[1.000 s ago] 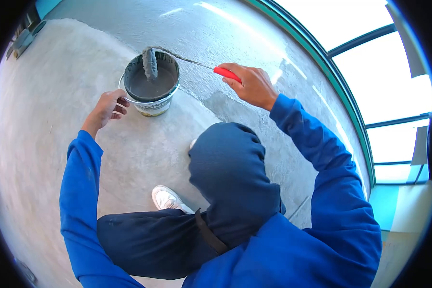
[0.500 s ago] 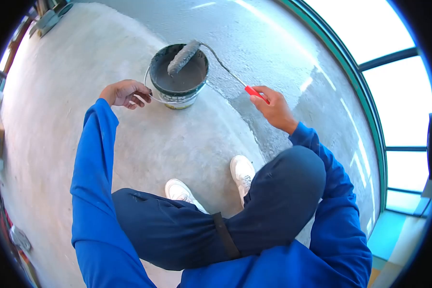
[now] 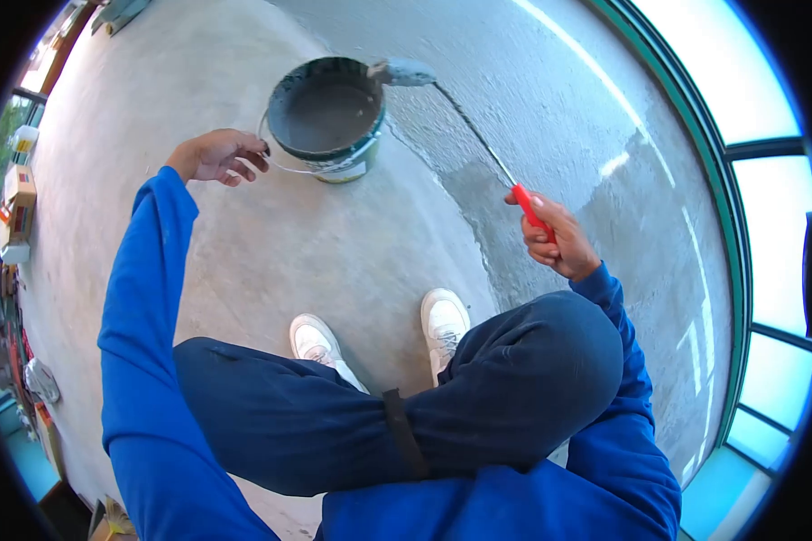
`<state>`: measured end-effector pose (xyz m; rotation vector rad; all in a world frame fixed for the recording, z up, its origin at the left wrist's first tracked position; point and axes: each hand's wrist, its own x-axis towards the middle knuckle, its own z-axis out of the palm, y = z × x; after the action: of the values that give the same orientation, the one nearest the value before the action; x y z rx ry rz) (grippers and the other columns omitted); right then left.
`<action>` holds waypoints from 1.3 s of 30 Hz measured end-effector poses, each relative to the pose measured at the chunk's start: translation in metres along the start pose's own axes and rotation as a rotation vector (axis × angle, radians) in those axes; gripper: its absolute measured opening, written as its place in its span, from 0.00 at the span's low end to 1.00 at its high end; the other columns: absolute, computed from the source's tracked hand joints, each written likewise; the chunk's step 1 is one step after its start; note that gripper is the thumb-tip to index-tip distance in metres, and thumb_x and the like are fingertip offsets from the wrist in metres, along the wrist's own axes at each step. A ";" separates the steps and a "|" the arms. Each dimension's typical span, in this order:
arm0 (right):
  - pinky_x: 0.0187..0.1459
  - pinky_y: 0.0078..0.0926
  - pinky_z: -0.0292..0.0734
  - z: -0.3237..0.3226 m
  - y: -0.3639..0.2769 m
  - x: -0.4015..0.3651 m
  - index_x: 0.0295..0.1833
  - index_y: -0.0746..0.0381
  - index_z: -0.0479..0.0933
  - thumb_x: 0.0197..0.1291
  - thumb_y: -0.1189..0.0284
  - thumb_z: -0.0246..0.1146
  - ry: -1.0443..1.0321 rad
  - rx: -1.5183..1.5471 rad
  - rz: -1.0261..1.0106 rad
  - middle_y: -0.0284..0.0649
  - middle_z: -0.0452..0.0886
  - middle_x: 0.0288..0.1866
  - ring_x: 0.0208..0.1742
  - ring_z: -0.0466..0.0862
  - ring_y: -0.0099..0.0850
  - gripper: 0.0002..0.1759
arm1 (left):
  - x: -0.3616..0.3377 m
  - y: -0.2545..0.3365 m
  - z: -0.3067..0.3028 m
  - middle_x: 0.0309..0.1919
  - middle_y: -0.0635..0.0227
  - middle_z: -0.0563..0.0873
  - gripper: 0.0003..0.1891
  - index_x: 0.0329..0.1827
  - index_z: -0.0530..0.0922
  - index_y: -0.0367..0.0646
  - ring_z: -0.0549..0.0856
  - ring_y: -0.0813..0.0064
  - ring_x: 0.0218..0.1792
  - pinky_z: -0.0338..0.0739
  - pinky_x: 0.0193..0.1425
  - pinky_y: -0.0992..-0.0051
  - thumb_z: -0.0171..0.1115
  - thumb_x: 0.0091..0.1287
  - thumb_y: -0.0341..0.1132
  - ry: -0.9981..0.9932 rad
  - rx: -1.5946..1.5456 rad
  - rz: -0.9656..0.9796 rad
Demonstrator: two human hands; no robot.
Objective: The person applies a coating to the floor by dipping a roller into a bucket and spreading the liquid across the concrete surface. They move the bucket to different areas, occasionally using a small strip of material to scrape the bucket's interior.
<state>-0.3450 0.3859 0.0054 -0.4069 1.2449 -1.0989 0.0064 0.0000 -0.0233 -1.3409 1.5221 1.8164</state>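
My right hand [image 3: 561,239] is closed round the red grip of a paint roller [image 3: 494,153]. Its grey, coated sleeve, slightly smeared by motion, overlaps the right rim of a dark bucket [image 3: 377,135]. Thick grey liquid [image 3: 325,113] fills part of the bucket, which tilts a little. At the bucket's left, my left hand [image 3: 226,157] pinches the thin wire bail [image 3: 290,168] between thumb and fingers, the other fingers curled loosely.
A wet grey coating [image 3: 442,131] covers the floor at the right, beside the paler floor [image 3: 226,279]. Green-framed windows [image 3: 735,234] line the right side. Boxes [image 3: 18,203] and assorted items stand along the left edge. My white shoes [image 3: 444,320] are below the bucket.
The roller has come out of the bucket's mouth to its right rim, its sleeve turned nearly level. My right hand has moved right and down. My left hand still grips the bail.
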 end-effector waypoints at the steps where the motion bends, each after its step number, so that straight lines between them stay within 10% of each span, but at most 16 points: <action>1: 0.13 0.12 0.52 -0.014 0.008 -0.009 0.62 0.66 0.70 0.74 0.59 0.51 0.050 -0.007 0.002 0.25 0.58 0.21 0.13 0.56 0.12 0.23 | 0.001 0.002 0.000 0.42 0.69 0.84 0.11 0.46 0.77 0.48 0.81 0.76 0.36 0.73 0.36 0.73 0.54 0.71 0.44 0.005 -0.001 -0.023; 16: 0.22 0.25 0.67 -0.156 0.137 -0.005 0.55 0.62 0.79 0.68 0.58 0.58 0.478 -0.702 -0.028 0.35 0.76 0.26 0.21 0.73 0.22 0.20 | -0.009 0.017 0.007 0.42 0.70 0.84 0.09 0.44 0.77 0.50 0.80 0.75 0.37 0.73 0.38 0.73 0.55 0.70 0.43 0.055 0.037 -0.083; 27: 0.33 0.26 0.72 -0.178 0.169 -0.177 0.56 0.63 0.79 0.67 0.59 0.59 0.599 -0.911 0.085 0.36 0.79 0.30 0.29 0.76 0.23 0.21 | 0.014 0.011 -0.001 0.42 0.70 0.82 0.09 0.46 0.77 0.50 0.80 0.76 0.36 0.72 0.37 0.73 0.57 0.67 0.40 -0.036 0.065 -0.091; 39: 0.43 0.35 0.76 -0.134 0.082 0.042 0.53 0.63 0.80 0.65 0.58 0.59 0.526 -1.096 -0.213 0.48 0.85 0.36 0.39 0.85 0.36 0.21 | 0.001 0.013 0.004 0.40 0.73 0.83 0.10 0.46 0.77 0.50 0.80 0.78 0.36 0.72 0.37 0.73 0.57 0.69 0.43 0.009 0.091 -0.050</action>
<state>-0.4318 0.4291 -0.1245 -1.1358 2.2797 -0.6044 -0.0065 -0.0004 -0.0178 -1.3345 1.5421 1.6922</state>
